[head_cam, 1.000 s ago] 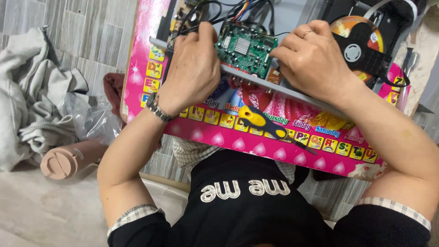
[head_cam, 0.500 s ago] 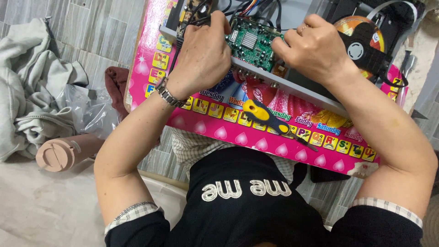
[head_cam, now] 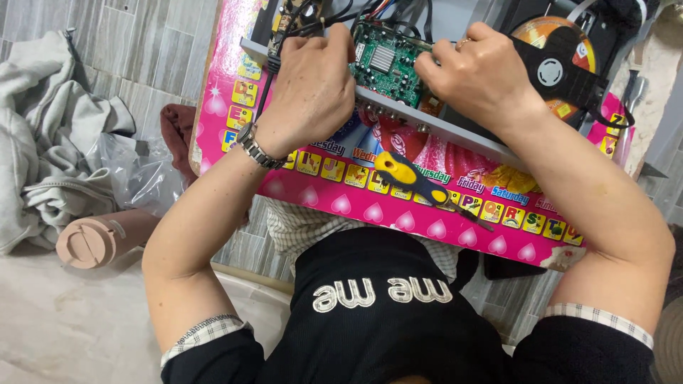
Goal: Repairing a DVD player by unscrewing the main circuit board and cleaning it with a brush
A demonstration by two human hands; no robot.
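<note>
A green circuit board (head_cam: 388,65) sits inside an opened grey metal device case (head_cam: 434,126) on a pink children's table (head_cam: 370,206). My left hand (head_cam: 309,89), with a metal wristwatch, grips the left edge of the board beside a bundle of black wires (head_cam: 334,13). My right hand (head_cam: 477,78) holds the board's right edge with curled fingers. The board lies between both hands, partly hidden by them. A disc drive with an orange disc (head_cam: 555,50) lies to the right of my right hand.
A yellow and black screwdriver (head_cam: 413,181) lies on the pink table near its front edge. On the floor to the left are grey clothes (head_cam: 50,156), a clear plastic bag (head_cam: 135,178) and a pink tumbler (head_cam: 96,238).
Both hands have moved up towards the far side of the case with the board. The left hand shifted from covering the board's left part to gripping its edge.
</note>
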